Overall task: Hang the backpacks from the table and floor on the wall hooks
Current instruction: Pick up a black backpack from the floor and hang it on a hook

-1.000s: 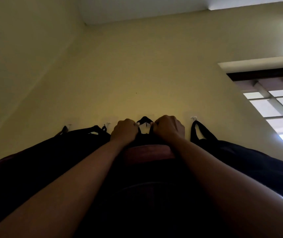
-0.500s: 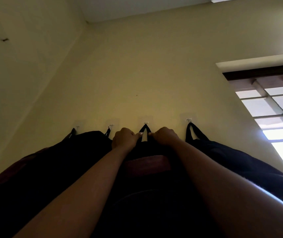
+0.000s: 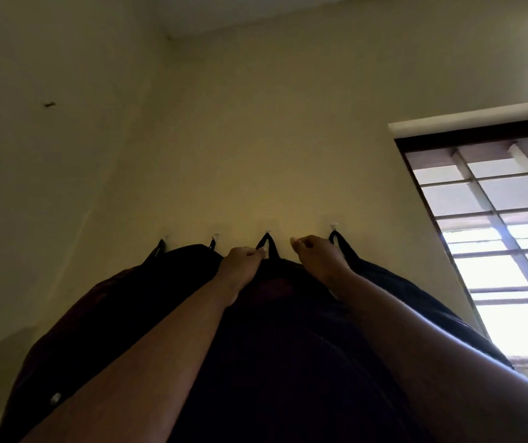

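Observation:
Several small clear wall hooks sit in a row on the yellow wall. A dark backpack (image 3: 275,330) with a reddish patch hangs in front of me, its black top loop (image 3: 268,245) over the middle hook (image 3: 268,232). My left hand (image 3: 241,265) pinches the left side of that loop. My right hand (image 3: 318,257) is off the loop, just to its right, fingers curled on nothing. Another dark backpack (image 3: 121,302) hangs on the left hooks, and a third backpack (image 3: 393,289) hangs by its loop from the right hook (image 3: 333,226).
A barred window (image 3: 496,238) with bright light fills the right side. The room corner and a side wall (image 3: 48,155) close in on the left. The ceiling edge runs across the top.
The loop has settled onto the middle hook. My right hand has let go of it and shifted right. The view has tilted so the hooks sit slightly higher.

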`<action>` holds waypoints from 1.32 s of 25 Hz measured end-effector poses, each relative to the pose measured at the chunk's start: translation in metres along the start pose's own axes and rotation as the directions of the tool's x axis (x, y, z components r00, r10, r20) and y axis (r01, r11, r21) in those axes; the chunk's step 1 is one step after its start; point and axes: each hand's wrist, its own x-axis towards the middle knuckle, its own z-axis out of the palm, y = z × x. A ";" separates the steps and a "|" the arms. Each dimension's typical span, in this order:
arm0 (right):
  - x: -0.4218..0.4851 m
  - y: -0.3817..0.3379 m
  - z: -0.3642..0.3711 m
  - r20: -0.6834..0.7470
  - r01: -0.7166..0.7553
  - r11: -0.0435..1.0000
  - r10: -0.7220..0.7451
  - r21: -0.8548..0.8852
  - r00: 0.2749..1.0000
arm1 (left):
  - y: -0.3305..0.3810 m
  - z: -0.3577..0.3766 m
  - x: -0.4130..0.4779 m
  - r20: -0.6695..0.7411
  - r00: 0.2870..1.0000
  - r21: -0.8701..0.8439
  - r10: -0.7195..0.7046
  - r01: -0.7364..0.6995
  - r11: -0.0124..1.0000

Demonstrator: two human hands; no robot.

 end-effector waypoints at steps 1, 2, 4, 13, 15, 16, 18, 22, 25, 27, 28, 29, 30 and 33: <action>-0.013 -0.002 -0.006 -0.008 -0.025 0.998 0.025 0.060 1.000 | 0.006 0.003 -0.016 -0.009 1.000 -0.041 0.002 -0.002 0.999; -0.025 -0.003 -0.010 -0.001 -0.049 0.993 0.049 0.106 0.999 | 0.011 0.005 -0.030 -0.034 0.999 -0.057 0.017 -0.019 0.998; -0.051 -0.008 -0.025 0.036 -0.118 0.980 0.114 0.159 0.993 | 0.024 0.006 -0.059 -0.096 0.995 -0.073 0.021 -0.028 0.997; -0.174 -0.015 -0.094 0.096 -0.396 0.831 0.391 0.390 0.916 | 0.077 -0.006 -0.188 -0.024 0.995 -0.193 -0.098 0.092 0.977; -0.219 -0.028 -0.119 0.085 -0.455 0.781 0.466 0.429 0.881 | 0.090 -0.009 -0.226 0.053 0.988 -0.266 -0.142 0.151 0.952; -0.248 -0.037 -0.133 0.077 -0.488 0.760 0.508 0.428 0.858 | 0.097 -0.008 -0.251 0.114 0.979 -0.305 -0.167 0.194 0.932; -0.303 -0.052 -0.157 0.082 -0.515 0.732 0.540 0.446 0.838 | 0.106 0.000 -0.297 0.228 0.955 -0.375 -0.192 0.268 0.888; -0.387 -0.065 -0.216 0.015 -0.578 0.695 0.634 0.427 0.773 | 0.132 0.026 -0.375 0.379 0.894 -0.475 -0.238 0.408 0.779; -0.430 -0.063 -0.270 -0.056 -0.662 0.628 0.742 0.409 0.669 | 0.167 0.056 -0.421 0.481 0.843 -0.508 -0.241 0.492 0.706; -0.460 -0.062 -0.310 -0.131 -0.679 0.607 0.778 0.414 0.615 | 0.196 0.080 -0.452 0.565 0.800 -0.512 -0.203 0.533 0.674; -0.476 -0.059 -0.331 -0.167 -0.680 0.611 0.781 0.406 0.602 | 0.212 0.093 -0.467 0.604 0.779 -0.514 -0.169 0.543 0.664; -0.490 -0.057 -0.354 -0.207 -0.686 0.617 0.783 0.386 0.587 | 0.230 0.107 -0.482 0.637 0.758 -0.523 -0.136 0.556 0.646; -0.502 -0.055 -0.373 -0.245 -0.693 0.621 0.783 0.366 0.572 | 0.244 0.119 -0.494 0.661 0.743 -0.542 -0.107 0.571 0.617; -0.538 -0.047 -0.450 -0.371 -0.709 0.623 0.776 0.329 0.510 | 0.297 0.169 -0.542 0.726 0.688 -0.574 -0.007 0.611 0.545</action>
